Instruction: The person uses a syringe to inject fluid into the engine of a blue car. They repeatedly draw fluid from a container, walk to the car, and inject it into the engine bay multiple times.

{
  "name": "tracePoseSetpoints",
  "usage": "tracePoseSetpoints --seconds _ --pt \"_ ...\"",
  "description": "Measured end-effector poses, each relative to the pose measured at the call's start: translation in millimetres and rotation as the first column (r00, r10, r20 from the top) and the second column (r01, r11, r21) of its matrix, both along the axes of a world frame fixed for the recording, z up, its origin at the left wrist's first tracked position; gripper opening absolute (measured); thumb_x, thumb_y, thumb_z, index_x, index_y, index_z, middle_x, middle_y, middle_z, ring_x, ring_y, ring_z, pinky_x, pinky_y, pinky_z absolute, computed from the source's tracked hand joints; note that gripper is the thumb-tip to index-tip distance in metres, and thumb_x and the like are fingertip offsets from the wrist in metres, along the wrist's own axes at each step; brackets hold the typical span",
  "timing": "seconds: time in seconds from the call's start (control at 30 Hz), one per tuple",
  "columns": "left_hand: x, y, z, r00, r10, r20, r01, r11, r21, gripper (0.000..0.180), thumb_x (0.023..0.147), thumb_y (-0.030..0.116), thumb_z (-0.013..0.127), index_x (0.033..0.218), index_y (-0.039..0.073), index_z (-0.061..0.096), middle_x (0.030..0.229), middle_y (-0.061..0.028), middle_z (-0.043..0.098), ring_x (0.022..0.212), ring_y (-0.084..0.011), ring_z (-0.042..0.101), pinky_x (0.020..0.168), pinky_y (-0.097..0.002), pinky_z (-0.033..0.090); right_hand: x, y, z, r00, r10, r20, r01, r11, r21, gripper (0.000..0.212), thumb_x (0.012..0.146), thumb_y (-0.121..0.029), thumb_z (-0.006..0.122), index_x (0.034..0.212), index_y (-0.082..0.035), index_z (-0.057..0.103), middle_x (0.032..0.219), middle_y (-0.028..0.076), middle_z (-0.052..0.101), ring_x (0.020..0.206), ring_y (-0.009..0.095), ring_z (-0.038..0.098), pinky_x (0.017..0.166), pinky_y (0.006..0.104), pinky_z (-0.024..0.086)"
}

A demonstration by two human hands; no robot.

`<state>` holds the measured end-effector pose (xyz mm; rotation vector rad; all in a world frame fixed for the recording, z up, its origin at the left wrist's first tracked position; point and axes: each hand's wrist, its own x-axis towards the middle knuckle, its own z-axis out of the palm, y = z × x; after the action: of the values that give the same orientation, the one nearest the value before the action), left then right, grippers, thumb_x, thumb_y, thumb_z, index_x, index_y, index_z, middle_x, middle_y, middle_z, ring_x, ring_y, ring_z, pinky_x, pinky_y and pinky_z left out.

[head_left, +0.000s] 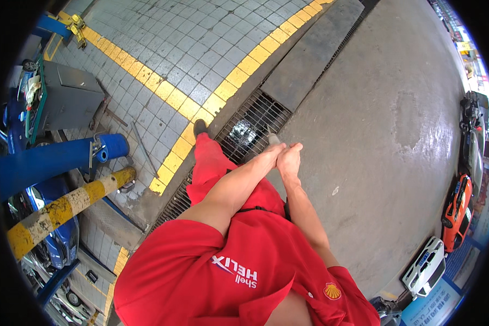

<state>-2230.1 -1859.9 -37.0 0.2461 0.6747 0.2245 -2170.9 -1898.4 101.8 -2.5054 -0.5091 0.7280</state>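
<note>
the left hand [271,154] and right hand [289,160] are together, the left wrapped around a pale pointed tool [274,139] over the right edge of the grate [255,120], the right's grip impossible to tell.

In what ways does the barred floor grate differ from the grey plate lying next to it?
The grate is made of bars with open gaps, while the plate is a solid sheet. Bright reflections show through the grate; the plate looks mostly dull. The thin tip of the held pale tool appears against the grate, not the plate. Both run alongside the yellow line.
</note>
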Motion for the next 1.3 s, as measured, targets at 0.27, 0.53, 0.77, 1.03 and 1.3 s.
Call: tracePoseSetpoints --seconds 0.27,0.53,0.77,1.03,1.3 --pt "-14.7 110.5 39.7 0.669 -0.386 -0.635 0.436 0.896 -0.086 0.041 0.106 0.045 0.063 0.119 0.006 0.064 0.101 -0.0119 0.067 0.079 -0.026 0.071 0.068 -0.0431 0.062 -59.4 50.3 47.7 0.991 0.059 -0.121 -0.061 0.998 -0.017 0.036 0.103 -0.013 0.054 0.13 0.007 0.042 0.116 0.042 0.066 0.111 0.057 0.067 0.096 0.0598 0.052" --pt "-44.2 164.6 30.2 0.715 -0.523 -0.464 0.568 0.821 -0.051 0.047 0.104 0.05 0.064 0.117 0.005 0.067 0.093 -0.0111 0.068 0.069 -0.0247 0.067 0.059 -0.0435 0.056 -114.9 152.2 48.7 0.971 -0.049 0.232 0.082 0.988 -0.134 0.035 0.102 -0.007 0.053 0.131 0.007 0.041 0.102 0.037 0.068 0.098 0.05 0.07 0.088 0.0563 0.054" --pt "-97.5 281.8 126.1 0.728 -0.531 -0.434 0.643 0.748 0.163 0.074 0.101 0.06 0.066 0.132 -0.006 0.059 0.112 -0.019 0.072 0.078 -0.0273 0.071 0.064 -0.0476 0.058 -158.5 239.6 58.4 0.888 -0.459 0.014 0.45 0.875 0.179 0.036 0.109 -0.017 0.053 0.133 0.007 0.041 0.11 0.031 0.065 0.092 0.04 0.069 0.085 0.0487 0.056" --pt "-168.7 453.6 209.2 0.867 -0.372 -0.331 0.487 0.498 0.718 0.083 0.1 0.057 0.071 0.151 0.0 0.042 0.132 -0.0268 0.068 0.12 -0.0362 0.07 0.105 -0.0471 0.053 -213.8 346.5 65.6 0.906 -0.234 -0.354 0.406 0.718 0.565 0.047 0.114 -0.023 0.058 0.145 0.006 0.037 0.136 0.021 0.061 0.12 0.024 0.064 0.101 0.0365 0.056" --pt "-256.1 626.0 240.3 0.946 -0.07 -0.317 0.323 0.297 0.899 0.086 0.099 0.056 0.073 0.157 0.002 0.038 0.143 -0.0289 0.061 0.132 -0.0385 0.063 0.11 -0.0464 0.05 -239.1 545.4 95.9 0.872 0.268 -0.411 0.088 0.738 0.669 0.057 0.106 -0.005 0.068 0.153 0.0 0.036 0.149 0.015 0.055 0.136 0.022 0.057 0.112 0.0372 0.051"
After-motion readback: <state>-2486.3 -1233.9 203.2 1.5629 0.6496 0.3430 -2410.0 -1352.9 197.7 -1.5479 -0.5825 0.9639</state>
